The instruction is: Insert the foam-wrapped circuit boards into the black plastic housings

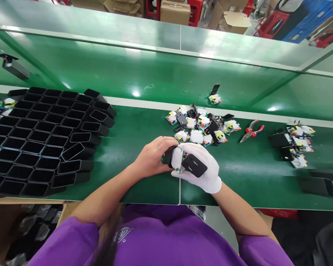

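My bare left hand [152, 157] is closed around a black plastic housing [168, 156], whose open end faces right. In my white-gloved right hand [204, 162] is a circuit board [177, 159] with a white-covered part, at the mouth of the housing. How far the board sits inside is hidden by my fingers. A flat black end cap [194, 165] with two metal slots hangs from the board's right side, in front of my glove. Just beyond my hands lies a pile of similar circuit boards [197, 136] with white and yellow parts.
Many black housings [41, 136] stand packed together on the left of the green table [144, 192]. Pliers [252, 131] with red handles lie right of the pile. Farther right are more boards [301, 142] and black housings [318, 186]. A metal shelf edge [166, 50] crosses the back.
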The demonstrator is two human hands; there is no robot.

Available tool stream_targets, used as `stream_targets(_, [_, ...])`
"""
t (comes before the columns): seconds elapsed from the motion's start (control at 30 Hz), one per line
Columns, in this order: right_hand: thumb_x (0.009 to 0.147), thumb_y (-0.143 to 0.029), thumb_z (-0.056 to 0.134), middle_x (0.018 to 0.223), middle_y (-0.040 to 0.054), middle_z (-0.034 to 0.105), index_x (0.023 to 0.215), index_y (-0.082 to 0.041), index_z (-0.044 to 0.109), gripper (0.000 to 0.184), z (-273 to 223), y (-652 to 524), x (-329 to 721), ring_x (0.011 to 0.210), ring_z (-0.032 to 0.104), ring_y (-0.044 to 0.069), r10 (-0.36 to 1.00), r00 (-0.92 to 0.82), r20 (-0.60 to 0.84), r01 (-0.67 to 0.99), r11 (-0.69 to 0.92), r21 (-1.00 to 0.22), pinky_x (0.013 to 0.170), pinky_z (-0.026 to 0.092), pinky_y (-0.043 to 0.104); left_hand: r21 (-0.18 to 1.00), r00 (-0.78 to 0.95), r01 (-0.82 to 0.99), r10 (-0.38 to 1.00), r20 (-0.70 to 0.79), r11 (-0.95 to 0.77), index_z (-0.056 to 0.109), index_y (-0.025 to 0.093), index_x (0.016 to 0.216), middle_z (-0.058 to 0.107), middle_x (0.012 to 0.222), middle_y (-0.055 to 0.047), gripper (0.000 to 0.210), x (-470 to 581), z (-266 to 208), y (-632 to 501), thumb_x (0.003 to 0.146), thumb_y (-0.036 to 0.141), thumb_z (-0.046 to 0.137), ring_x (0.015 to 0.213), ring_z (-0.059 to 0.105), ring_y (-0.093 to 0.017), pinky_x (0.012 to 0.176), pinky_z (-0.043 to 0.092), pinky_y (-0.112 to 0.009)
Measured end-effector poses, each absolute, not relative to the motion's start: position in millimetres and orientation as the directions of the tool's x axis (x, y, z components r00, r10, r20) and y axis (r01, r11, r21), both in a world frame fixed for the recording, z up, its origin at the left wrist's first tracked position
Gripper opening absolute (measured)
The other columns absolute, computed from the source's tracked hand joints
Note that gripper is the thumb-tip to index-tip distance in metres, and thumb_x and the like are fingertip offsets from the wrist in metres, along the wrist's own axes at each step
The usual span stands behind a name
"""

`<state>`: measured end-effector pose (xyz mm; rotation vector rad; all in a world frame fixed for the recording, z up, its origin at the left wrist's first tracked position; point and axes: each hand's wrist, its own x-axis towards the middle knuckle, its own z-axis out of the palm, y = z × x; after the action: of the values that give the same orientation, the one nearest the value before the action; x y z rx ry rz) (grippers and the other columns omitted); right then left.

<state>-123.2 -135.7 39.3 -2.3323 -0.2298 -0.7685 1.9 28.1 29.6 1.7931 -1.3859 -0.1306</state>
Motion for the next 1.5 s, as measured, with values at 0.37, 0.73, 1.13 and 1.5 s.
stream_targets(0.37, [0.080, -0.045, 0.080, 0.111, 0.0090, 0.073, 0.140, -0.026, 0.050, 0.070, 39, -134, -121, 0.106, 0.070, 0.029, -0.020, 0.775, 0.632, 0.387, -0.776, -0.498, 0.091, 0.060, 0.044, 0.641, 0.376, -0.767, -0.827, 0.418, -0.025, 0.050, 0.024, 0.117, 0.067, 0.117, -0.008, 0.042, 2, 28, 29, 0.080, 0.029, 0.068, 0.101, 0.065, -0.021, 0.081, 0.056, -0.032])
stream_targets(0.73, [0.078, -0.039, 0.081, 0.137, 0.0112, 0.059, 0.144, -0.029, 0.047, 0.075, 31, -129, -117, 0.126, 0.059, 0.030, -0.132, 0.875, 0.465, 0.277, -0.652, -0.706, 0.107, 0.050, 0.048, 0.590, 0.437, -0.799, -0.787, 0.436, -0.117, 0.053, 0.023, 0.117, 0.069, 0.115, -0.007, 0.041, -1, 28, 28, 0.079, 0.029, 0.069, 0.097, 0.067, -0.020, 0.075, 0.055, -0.028])
stream_targets(1.13, [0.073, -0.046, 0.076, 0.137, 0.0099, 0.057, 0.149, -0.021, 0.038, 0.089, 37, -116, -110, 0.133, 0.049, 0.030, -0.150, 0.982, -0.119, -0.117, 0.021, -0.993, 0.114, 0.040, 0.046, 0.659, 0.486, -0.750, -0.724, 0.490, -0.057, 0.053, 0.024, 0.120, 0.062, 0.120, -0.010, 0.047, -7, 20, 23, 0.076, 0.020, 0.070, 0.110, 0.063, -0.022, 0.088, 0.057, -0.034])
stream_targets(1.5, [0.074, -0.035, 0.077, 0.132, 0.0088, 0.061, 0.153, -0.024, 0.037, 0.089, 33, -121, -109, 0.103, 0.065, 0.021, -0.261, 0.962, -0.080, -0.080, 0.010, -0.997, 0.093, 0.055, 0.034, 0.989, 0.532, 0.111, -0.846, 0.021, 0.094, 0.058, 0.023, 0.127, 0.062, 0.130, -0.011, 0.049, 5, 30, 25, 0.083, 0.039, 0.071, 0.126, 0.057, -0.030, 0.100, 0.054, -0.040])
